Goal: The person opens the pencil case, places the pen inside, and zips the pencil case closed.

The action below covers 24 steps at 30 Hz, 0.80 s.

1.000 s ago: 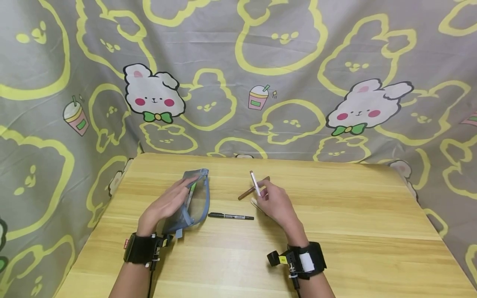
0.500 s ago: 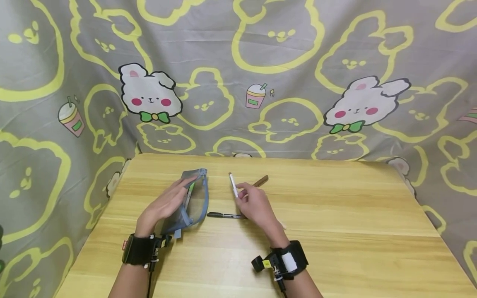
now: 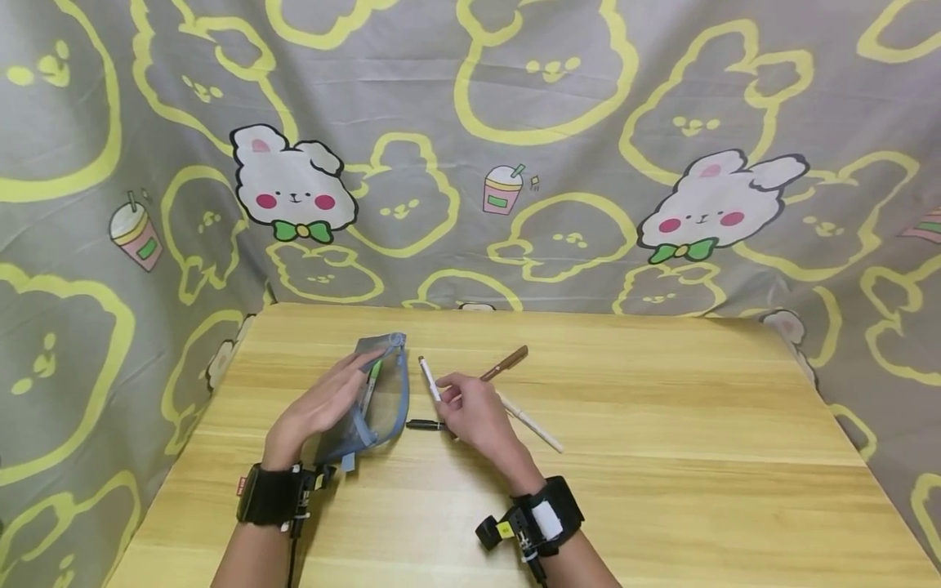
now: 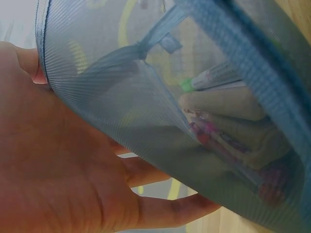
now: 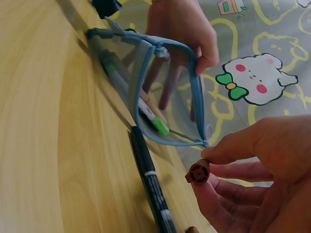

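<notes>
In the head view, my left hand holds the side of a blue-edged mesh pencil pouch. Its fingers lie straight along the outside of the mesh, with the thumb by the rim. The pouch mouth gapes to the right, and a green-tipped marker and other pens show inside. Between thumb and fingers, my right hand pinches a white marker with a brown end, close to the pouch mouth. A black marker lies on the table just below, partly hidden by the right hand.
A brown marker lies beyond the right hand, and a cream-coloured pen lies to its right. All are on a wooden table. A grey patterned curtain hangs behind and along the sides.
My right hand has moved left towards the pouch with the white marker, uncovering the brown marker and the cream pen. The left hand and pouch have stayed nearly still.
</notes>
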Tool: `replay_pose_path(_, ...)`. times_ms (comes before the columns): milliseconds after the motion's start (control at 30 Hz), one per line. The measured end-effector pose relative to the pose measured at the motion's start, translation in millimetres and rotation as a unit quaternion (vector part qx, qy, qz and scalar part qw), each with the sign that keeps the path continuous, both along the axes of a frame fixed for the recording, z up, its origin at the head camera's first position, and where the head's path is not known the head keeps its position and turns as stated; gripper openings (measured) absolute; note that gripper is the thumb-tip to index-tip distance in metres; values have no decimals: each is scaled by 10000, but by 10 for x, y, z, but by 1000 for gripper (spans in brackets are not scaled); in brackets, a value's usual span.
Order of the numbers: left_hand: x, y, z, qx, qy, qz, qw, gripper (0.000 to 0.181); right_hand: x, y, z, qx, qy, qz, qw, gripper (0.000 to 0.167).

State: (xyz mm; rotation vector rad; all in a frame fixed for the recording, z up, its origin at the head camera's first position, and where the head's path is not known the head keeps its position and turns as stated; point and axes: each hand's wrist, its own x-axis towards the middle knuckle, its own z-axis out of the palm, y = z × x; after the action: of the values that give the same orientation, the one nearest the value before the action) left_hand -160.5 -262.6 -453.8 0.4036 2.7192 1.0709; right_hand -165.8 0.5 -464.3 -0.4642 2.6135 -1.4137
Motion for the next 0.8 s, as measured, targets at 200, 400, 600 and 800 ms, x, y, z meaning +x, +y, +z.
replay_pose_path(200, -1, 32, -7, -41, -33, -12, 10000, 56, 2, -65, -27, 273, 231, 67, 9993, 31)
replay_pose_path(400, -6, 50, 8, -84, 5, -6, 10000, 56, 15, -151, 3, 234, 128, 153, 9995, 38)
replay_pose_path(600, -14, 28, 24, -81, 65, -32, 9999, 57, 17, -288, 76, -112, -74, 94, 9999, 39)
replay_pose_path(800, -2, 3, 6, -101, 83, 12, 9999, 57, -46, -512, 94, -204, -463, 121, 9986, 34)
